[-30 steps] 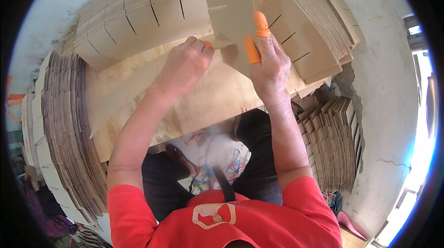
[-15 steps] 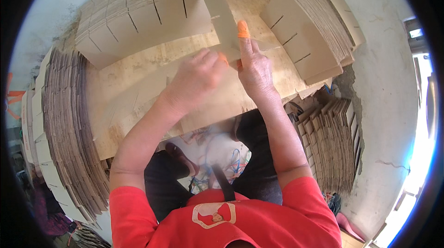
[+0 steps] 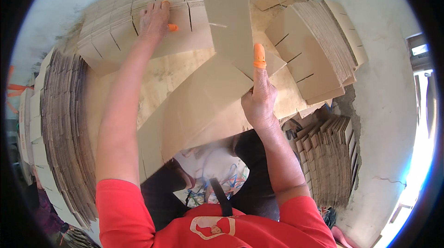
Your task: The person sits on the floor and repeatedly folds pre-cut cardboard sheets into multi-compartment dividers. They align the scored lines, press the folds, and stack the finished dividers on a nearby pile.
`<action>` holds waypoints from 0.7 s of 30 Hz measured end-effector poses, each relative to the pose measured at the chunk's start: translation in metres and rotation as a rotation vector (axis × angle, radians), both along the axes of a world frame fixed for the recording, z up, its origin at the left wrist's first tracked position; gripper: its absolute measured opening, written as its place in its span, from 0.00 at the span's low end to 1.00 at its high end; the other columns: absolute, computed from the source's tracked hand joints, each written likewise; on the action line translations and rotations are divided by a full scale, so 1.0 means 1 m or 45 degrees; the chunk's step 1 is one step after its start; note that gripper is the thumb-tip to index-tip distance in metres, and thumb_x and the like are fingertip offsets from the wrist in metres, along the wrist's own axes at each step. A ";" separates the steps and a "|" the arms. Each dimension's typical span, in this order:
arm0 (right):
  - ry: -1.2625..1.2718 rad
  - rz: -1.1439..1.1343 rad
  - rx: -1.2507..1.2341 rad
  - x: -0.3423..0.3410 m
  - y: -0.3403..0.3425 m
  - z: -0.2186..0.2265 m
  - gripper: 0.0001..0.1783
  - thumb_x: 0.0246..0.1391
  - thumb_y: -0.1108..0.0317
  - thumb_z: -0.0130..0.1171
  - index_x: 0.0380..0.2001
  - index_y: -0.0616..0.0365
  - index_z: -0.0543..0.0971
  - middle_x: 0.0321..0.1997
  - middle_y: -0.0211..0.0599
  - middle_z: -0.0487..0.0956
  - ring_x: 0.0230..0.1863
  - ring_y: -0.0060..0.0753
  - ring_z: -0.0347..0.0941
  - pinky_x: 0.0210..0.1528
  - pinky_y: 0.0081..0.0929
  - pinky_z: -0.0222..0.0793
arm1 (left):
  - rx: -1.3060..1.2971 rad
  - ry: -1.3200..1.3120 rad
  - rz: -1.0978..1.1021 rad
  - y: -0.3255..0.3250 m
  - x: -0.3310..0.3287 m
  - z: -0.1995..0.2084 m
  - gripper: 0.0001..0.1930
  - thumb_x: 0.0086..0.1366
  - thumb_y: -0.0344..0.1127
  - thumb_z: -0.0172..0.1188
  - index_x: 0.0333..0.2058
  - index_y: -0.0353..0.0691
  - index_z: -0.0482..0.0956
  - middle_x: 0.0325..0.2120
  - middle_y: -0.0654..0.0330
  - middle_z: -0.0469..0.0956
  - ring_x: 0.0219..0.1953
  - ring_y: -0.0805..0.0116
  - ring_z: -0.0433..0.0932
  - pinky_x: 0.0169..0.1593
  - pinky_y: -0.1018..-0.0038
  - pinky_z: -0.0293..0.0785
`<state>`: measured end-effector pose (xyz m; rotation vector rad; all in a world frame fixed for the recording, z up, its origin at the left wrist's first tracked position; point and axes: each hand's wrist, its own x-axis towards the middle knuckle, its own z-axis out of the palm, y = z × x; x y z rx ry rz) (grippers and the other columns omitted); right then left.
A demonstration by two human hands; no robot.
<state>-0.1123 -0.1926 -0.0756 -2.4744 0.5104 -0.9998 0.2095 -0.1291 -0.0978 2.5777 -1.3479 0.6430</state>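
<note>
At the back left, my left hand point(image 3: 155, 20) reaches onto a row of upright slotted cardboard sheets point(image 3: 199, 21). Its fingers rest spread over their top edges, the thumb apart on the front sheet. My right hand point(image 3: 260, 102) is closed round the crossing point of two cardboard pieces. One is a long upright strip point(image 3: 226, 7) with slots; the other is a wide bent sheet point(image 3: 194, 104) slanting down toward my lap. The thumb, in an orange finger cover point(image 3: 259, 56), presses on the near side; the other fingers are largely hidden behind the cardboard.
A wooden table point(image 3: 148, 83) lies under the work. Stacked slotted cardboard point(image 3: 300, 49) stands at the right, and a tall cardboard pile point(image 3: 67, 127) at the left. Below the table's right edge is another cardboard pile point(image 3: 326, 160). Coloured strands point(image 3: 226, 178) lie on the floor.
My left hand has moved from beside the right one to the back-left row. My right hand has come slightly nearer and right; the bent sheet now shows raised over the table's front edge.
</note>
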 end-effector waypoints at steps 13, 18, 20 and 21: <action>-0.146 0.108 -0.028 0.000 0.001 0.000 0.53 0.37 0.92 0.51 0.71 0.57 0.52 0.52 0.54 0.77 0.37 0.49 0.80 0.36 0.30 0.77 | -0.278 0.119 -0.337 0.021 0.000 0.002 0.10 0.54 0.35 0.65 0.32 0.38 0.77 0.31 0.54 0.78 0.39 0.52 0.76 0.42 0.60 0.73; -0.169 0.106 -0.063 0.001 0.002 0.001 0.53 0.36 0.92 0.52 0.70 0.58 0.54 0.52 0.54 0.77 0.37 0.49 0.80 0.35 0.31 0.77 | -0.057 0.121 -0.295 0.020 -0.003 0.015 0.08 0.56 0.35 0.64 0.29 0.37 0.78 0.26 0.54 0.78 0.35 0.52 0.76 0.39 0.59 0.73; -0.161 0.087 -0.059 0.001 0.002 0.002 0.52 0.36 0.92 0.52 0.70 0.58 0.55 0.53 0.54 0.77 0.37 0.49 0.80 0.34 0.31 0.77 | -0.020 0.067 -0.283 0.018 -0.006 0.016 0.07 0.56 0.33 0.64 0.30 0.37 0.78 0.28 0.54 0.78 0.35 0.52 0.77 0.38 0.59 0.73; -0.151 0.081 -0.056 0.000 0.002 0.002 0.52 0.36 0.92 0.52 0.70 0.58 0.55 0.53 0.53 0.77 0.37 0.49 0.80 0.34 0.31 0.77 | -0.087 -0.065 -0.363 0.018 -0.006 0.017 0.06 0.56 0.33 0.64 0.31 0.38 0.78 0.28 0.54 0.78 0.35 0.51 0.77 0.38 0.59 0.73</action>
